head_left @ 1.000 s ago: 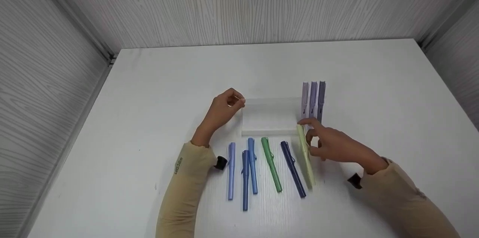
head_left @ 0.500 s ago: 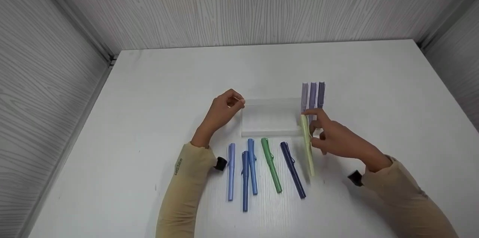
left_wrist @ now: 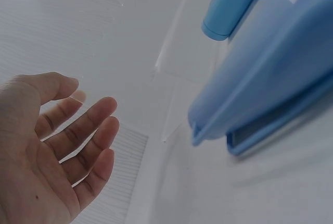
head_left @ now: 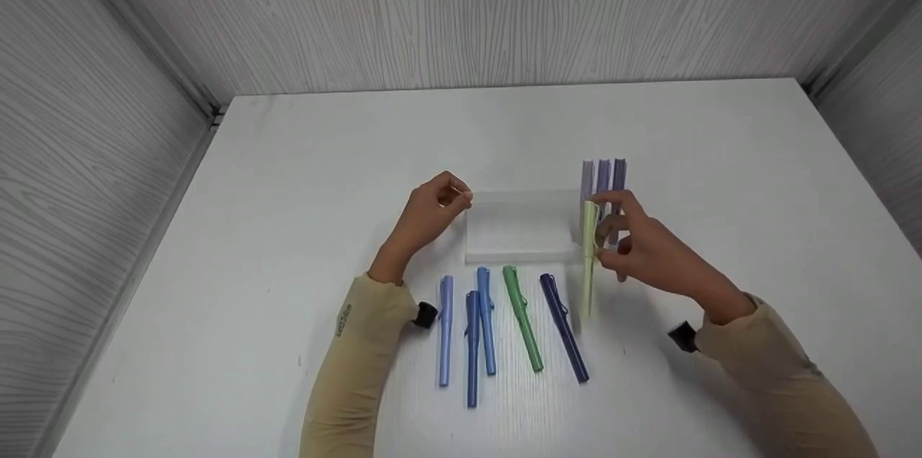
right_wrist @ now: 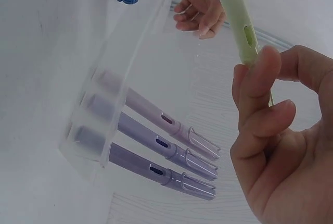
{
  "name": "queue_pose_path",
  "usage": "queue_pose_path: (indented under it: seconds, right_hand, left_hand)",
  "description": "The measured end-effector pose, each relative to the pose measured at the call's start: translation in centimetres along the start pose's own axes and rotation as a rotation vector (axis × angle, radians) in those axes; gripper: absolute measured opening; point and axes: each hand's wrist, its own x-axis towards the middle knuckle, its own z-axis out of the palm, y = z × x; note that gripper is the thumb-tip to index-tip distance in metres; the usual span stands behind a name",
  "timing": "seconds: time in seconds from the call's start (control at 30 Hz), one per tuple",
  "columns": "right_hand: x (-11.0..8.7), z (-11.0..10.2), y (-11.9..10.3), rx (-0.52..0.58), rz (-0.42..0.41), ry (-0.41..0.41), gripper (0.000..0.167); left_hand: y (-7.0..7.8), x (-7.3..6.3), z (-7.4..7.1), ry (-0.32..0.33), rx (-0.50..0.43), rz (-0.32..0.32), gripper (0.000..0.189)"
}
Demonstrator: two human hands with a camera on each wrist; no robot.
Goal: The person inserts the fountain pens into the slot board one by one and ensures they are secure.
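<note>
My right hand (head_left: 637, 245) pinches a pale yellow-green capped pen (head_left: 589, 263), raised above the table at the front right of a clear plastic pen holder (head_left: 522, 256). At the holder's back left corner, the thumb and index finger of my left hand (head_left: 432, 202) pinch its edge. Three purple pens, one light (right_wrist: 151, 112), one medium (right_wrist: 145, 134) and one dark (right_wrist: 138, 164), stand side by side in the holder's right end with their clips upward. My right fingers partly cover them in the head view.
In front of the holder several pens lie on the white table (head_left: 288, 155): lavender-blue (head_left: 445, 328), dark blue (head_left: 472, 350), mid-blue (head_left: 487, 321), green (head_left: 522, 317) and navy (head_left: 564, 328). Wood-grain panels (head_left: 461, 11) enclose the table's back and sides.
My right hand has moved away from me, lifting the yellow-green pen from beside the navy pen to the holder's right end and turning it more upright. My left hand has stayed put.
</note>
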Motion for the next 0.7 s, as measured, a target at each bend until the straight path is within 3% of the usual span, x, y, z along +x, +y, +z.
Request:
queue_pose_path:
  seconds: [0.37, 0.6, 0.7]
  right_hand:
    - [0.31, -0.33, -0.51, -0.020, -0.088, 0.119, 0.066]
    - [0.47, -0.27, -0.70, -0.026, -0.070, 0.153, 0.067]
    - [0.59, -0.13, -0.71, -0.091, -0.064, 0.186, 0.066]
  left_hand:
    - [-0.13, 0.01, -0.01, -0.010, 0.004, 0.022, 0.018]
    - [-0.02, 0.00, 0.01, -0.006, 0.004, 0.007, 0.018]
    - [-0.05, -0.01, 0.04, -0.005, 0.004, 0.005, 0.017]
